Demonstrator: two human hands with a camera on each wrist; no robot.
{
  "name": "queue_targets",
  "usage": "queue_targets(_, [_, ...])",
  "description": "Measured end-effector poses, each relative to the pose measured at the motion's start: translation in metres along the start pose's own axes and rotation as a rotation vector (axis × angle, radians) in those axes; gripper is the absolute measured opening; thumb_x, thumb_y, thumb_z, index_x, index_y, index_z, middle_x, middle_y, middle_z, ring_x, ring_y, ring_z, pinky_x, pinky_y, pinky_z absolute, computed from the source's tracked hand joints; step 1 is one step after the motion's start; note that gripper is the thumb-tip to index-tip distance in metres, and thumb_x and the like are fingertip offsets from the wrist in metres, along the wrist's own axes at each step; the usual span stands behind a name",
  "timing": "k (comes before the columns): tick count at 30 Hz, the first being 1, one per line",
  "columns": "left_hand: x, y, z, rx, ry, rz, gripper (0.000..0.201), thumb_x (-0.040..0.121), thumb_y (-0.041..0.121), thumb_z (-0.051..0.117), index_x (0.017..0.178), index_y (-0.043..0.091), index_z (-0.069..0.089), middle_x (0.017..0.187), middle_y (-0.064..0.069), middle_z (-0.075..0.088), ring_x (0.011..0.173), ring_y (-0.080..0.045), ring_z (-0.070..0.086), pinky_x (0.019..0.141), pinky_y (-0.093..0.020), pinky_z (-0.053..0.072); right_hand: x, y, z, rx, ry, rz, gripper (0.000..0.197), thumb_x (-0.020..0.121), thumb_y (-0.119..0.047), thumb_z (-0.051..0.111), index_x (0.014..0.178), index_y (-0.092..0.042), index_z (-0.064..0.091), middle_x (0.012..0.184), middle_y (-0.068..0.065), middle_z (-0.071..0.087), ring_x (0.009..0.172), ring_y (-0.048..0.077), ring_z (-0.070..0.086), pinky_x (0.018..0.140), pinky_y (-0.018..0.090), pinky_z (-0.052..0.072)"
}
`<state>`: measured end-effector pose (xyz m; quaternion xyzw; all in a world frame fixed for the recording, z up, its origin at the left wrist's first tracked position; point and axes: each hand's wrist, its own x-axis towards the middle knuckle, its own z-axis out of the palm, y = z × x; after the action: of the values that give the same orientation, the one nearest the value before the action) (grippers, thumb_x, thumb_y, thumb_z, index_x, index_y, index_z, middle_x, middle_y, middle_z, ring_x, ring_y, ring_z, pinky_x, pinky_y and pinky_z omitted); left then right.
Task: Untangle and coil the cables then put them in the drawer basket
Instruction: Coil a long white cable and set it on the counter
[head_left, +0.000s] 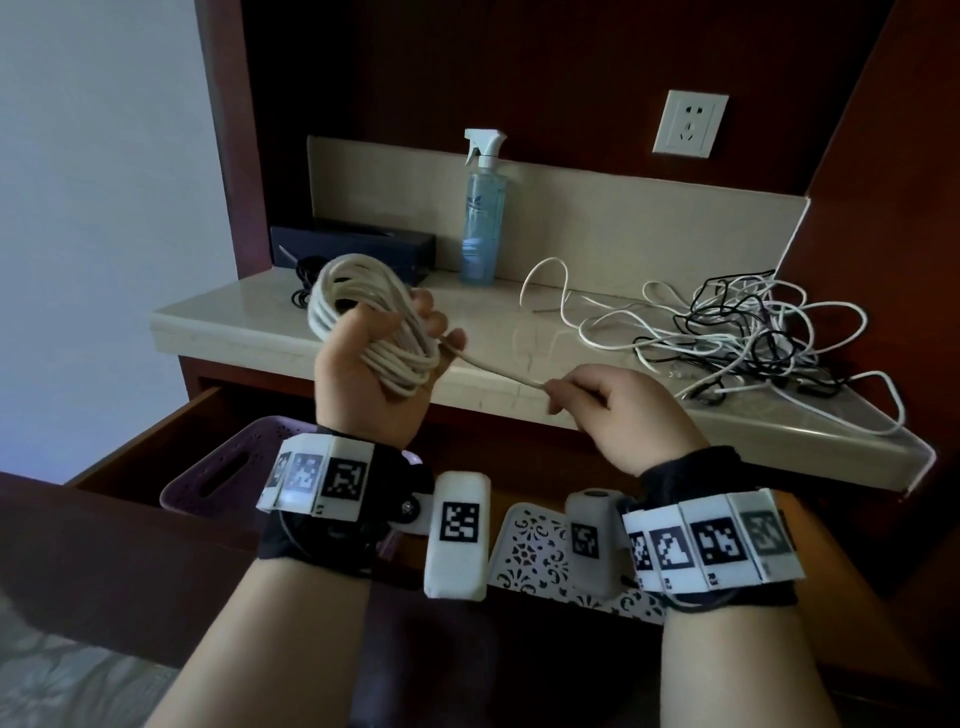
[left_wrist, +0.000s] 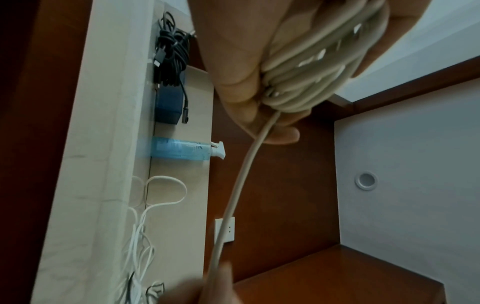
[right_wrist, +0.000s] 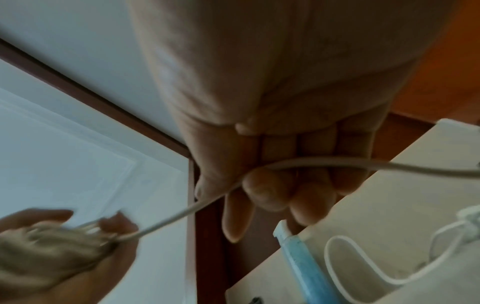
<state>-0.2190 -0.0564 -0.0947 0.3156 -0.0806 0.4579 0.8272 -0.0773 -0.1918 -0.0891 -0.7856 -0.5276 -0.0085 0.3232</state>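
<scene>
Coiling was underway: left hand (head_left: 371, 364) gripped the beige cable coil (head_left: 363, 317), right hand (head_left: 618, 410) pinched its tail (head_left: 493, 366); next, wrap that tail on.

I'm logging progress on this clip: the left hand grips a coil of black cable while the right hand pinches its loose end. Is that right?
One detail is off: the coil of thick cable in the left hand is cream-white, not black, as the head view shows. The rest stands: the right hand pinches its loose end.
</scene>
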Motion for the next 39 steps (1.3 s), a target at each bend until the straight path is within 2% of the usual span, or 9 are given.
queue_targets(3, [0.002, 0.011, -0.007, 0.002, 0.105, 0.070, 0.023, 0.062, 0.006, 0.045, 0.085, 0.011, 0.042, 0.072, -0.004, 0.048, 0.057, -0.014, 0.047, 0.059, -0.025, 0.045, -0.004, 0.020, -0.017, -0.045, 0.085, 0.038, 0.023, 0.090, -0.041, 0.051, 0.075, -0.027, 0.062, 0.058, -0.012, 0.052, 0.056, 0.007, 0.049, 0.051, 0.017, 0.032])
queue_targets(6, [0.003, 0.018, -0.013, 0.082, 0.186, 0.093, 0.016, 0.067, 0.008, 0.044, 0.082, 0.013, 0.041, 0.070, -0.001, 0.045, 0.056, -0.011, 0.043, 0.053, -0.023, 0.041, -0.009, 0.035, -0.031, -0.045, 0.210, 0.037, 0.024, 0.091, -0.041, 0.050, 0.074, -0.028, 0.061, 0.070, -0.004, 0.062, 0.071, 0.020, 0.057, 0.064, 0.028, 0.040])
queue_targets(12, [0.000, -0.001, -0.007, 0.363, 0.298, 0.004, 0.012, 0.074, 0.004, 0.059, 0.076, 0.011, 0.050, 0.063, -0.001, 0.049, 0.054, -0.011, 0.047, 0.047, -0.022, 0.040, -0.011, 0.021, -0.042, 0.132, 0.364, -0.401, 0.016, 0.080, -0.033, 0.065, 0.088, -0.020, 0.070, 0.076, 0.004, 0.064, 0.068, 0.017, 0.052, 0.062, 0.023, 0.039])
queue_targets(15, [-0.004, -0.008, -0.006, 0.372, 0.290, -0.082, 0.015, 0.087, 0.008, 0.055, 0.074, 0.013, 0.049, 0.066, -0.001, 0.046, 0.052, -0.010, 0.045, 0.046, -0.021, 0.040, -0.012, 0.016, -0.055, 0.126, 0.460, -0.509, 0.027, 0.083, -0.035, 0.056, 0.087, -0.013, 0.072, 0.069, -0.010, 0.056, 0.070, 0.017, 0.050, 0.066, 0.028, 0.040])
queue_targets(22, [-0.016, -0.027, -0.001, 0.802, 0.134, -0.332, 0.052, 0.053, 0.050, 0.078, 0.078, 0.010, 0.058, 0.066, -0.003, 0.055, 0.059, -0.017, 0.051, 0.060, -0.030, 0.042, 0.000, -0.005, -0.059, 0.165, 0.491, -0.608, 0.025, 0.085, -0.031, 0.058, 0.087, -0.011, 0.073, 0.062, -0.015, 0.044, 0.059, 0.002, 0.043, 0.055, 0.014, 0.032])
queue_targets(31, [-0.017, -0.029, 0.038, 1.141, -0.169, -0.330, 0.043, 0.067, 0.047, 0.072, 0.086, 0.015, 0.050, 0.062, -0.005, 0.051, 0.054, -0.016, 0.049, 0.048, -0.022, 0.044, 0.029, -0.023, -0.072, 0.182, 0.475, -0.579, 0.016, 0.085, -0.028, 0.062, 0.090, -0.017, 0.073, 0.076, -0.008, 0.062, 0.071, 0.002, 0.053, 0.065, 0.010, 0.038])
queue_targets(34, [-0.014, -0.031, 0.044, 1.233, -0.199, -0.343, 0.025, 0.076, 0.018, 0.074, 0.083, 0.014, 0.050, 0.058, -0.006, 0.052, 0.048, -0.013, 0.049, 0.043, -0.018, 0.040, 0.039, -0.032, -0.073, 0.185, 0.449, -0.583, 0.012, 0.085, -0.025, 0.063, 0.090, -0.020, 0.073, 0.072, -0.022, 0.056, 0.069, -0.006, 0.053, 0.064, 0.006, 0.035])
queue_targets(36, [-0.012, -0.029, 0.043, 1.191, -0.154, -0.351, 0.014, 0.079, 0.004, 0.067, 0.083, 0.007, 0.054, 0.063, -0.010, 0.054, 0.055, -0.017, 0.053, 0.051, -0.022, 0.044, 0.044, -0.032, -0.075, 0.195, 0.455, -0.559, 0.010, 0.085, -0.025, 0.064, 0.090, -0.022, 0.072, 0.073, -0.024, 0.055, 0.069, -0.008, 0.052, 0.065, 0.005, 0.035])
queue_targets(39, [-0.013, -0.023, 0.039, 0.837, -0.171, -0.415, 0.038, 0.053, 0.009, 0.068, 0.089, 0.004, 0.059, 0.075, -0.009, 0.058, 0.065, -0.020, 0.057, 0.060, -0.030, 0.048, 0.048, -0.023, -0.075, 0.223, 0.458, -0.464, 0.014, 0.086, -0.031, 0.063, 0.084, -0.020, 0.071, 0.066, -0.014, 0.058, 0.057, -0.003, 0.048, 0.056, 0.009, 0.033])
